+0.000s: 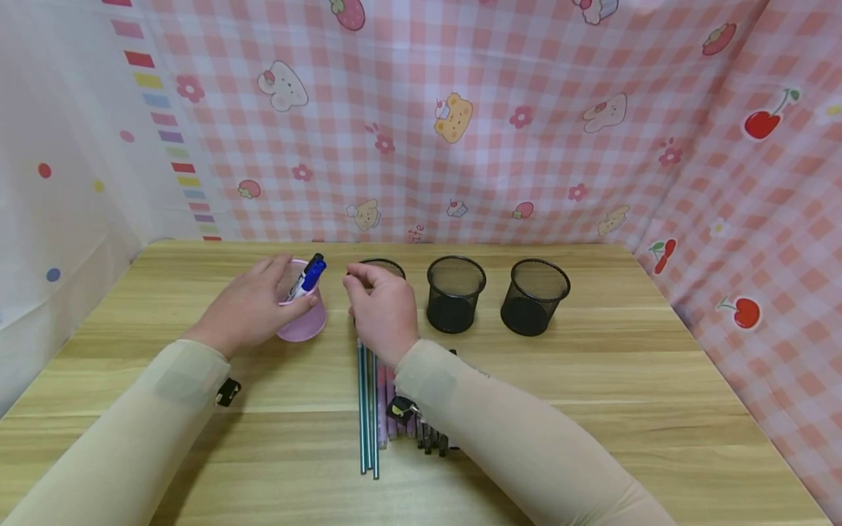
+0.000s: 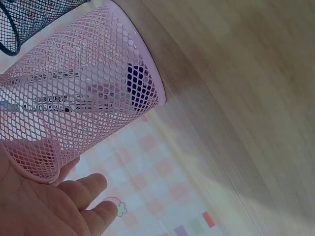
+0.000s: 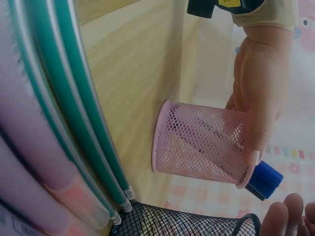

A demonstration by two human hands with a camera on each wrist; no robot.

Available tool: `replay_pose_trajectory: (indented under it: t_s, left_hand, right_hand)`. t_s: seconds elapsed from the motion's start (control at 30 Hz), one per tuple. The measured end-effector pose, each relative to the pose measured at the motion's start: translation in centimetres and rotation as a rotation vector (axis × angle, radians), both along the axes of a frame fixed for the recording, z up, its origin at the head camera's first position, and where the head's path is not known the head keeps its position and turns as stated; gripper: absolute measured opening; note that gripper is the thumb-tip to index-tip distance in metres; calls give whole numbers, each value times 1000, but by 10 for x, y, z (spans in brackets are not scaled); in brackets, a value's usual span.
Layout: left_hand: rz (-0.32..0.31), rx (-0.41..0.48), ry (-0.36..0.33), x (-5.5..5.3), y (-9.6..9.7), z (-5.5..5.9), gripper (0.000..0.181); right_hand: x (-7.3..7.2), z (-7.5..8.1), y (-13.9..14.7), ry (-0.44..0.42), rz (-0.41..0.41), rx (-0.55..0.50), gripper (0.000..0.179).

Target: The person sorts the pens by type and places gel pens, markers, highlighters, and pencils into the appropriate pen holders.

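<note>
My left hand (image 1: 253,303) holds a pink mesh pen cup (image 1: 302,325) at its rim, thumb on the near side. A blue-capped marker (image 1: 314,276) and a black-capped one (image 1: 316,258) stand tilted in that cup. Its mesh shows the marker barrels in the left wrist view. My right hand (image 1: 384,310) hovers at the left black mesh cup (image 1: 388,264), mostly hiding it, fingers loosely curled with nothing visible in them. In the right wrist view its fingertips (image 3: 275,219) appear beyond that cup's rim. Whether they touch it is unclear.
Two more black mesh cups, a middle one (image 1: 452,310) and a right one (image 1: 529,314), stand in the row. Teal pencils (image 1: 363,416), purple pens (image 1: 383,409) and several black pens (image 1: 430,438) lie below my right hand and forearm. Patterned cloth (image 1: 513,161) hangs behind the table.
</note>
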State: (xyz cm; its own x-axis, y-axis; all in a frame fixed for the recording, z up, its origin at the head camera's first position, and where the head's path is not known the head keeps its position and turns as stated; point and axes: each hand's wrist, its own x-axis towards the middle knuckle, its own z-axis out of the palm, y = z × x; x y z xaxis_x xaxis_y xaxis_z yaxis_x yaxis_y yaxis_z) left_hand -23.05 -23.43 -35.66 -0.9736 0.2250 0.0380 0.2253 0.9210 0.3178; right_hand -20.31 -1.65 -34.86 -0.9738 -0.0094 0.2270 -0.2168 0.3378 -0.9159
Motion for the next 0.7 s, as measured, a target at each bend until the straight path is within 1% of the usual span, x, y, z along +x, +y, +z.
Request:
replay_pose_trajectory:
  t_s: [0.2,0.27,0.33,0.53,0.7]
  left_hand:
    - [-2,7,2,1,-1,0,108]
    - [-3,8,5,1,-1,0,107]
    - [-3,12,6,1,-1,0,106]
    - [-4,13,2,0,-1,0,105]
    - [-1,6,-3,0,-1,-1,106]
  right_hand:
    - [0,2,7,-22,23,-11,25]
    - [0,3,12,-23,37,3,25]
    - [0,5,18,-18,60,35,25]
    - [1,7,45,2,157,187,30]
    - [1,5,68,-9,216,266,31]
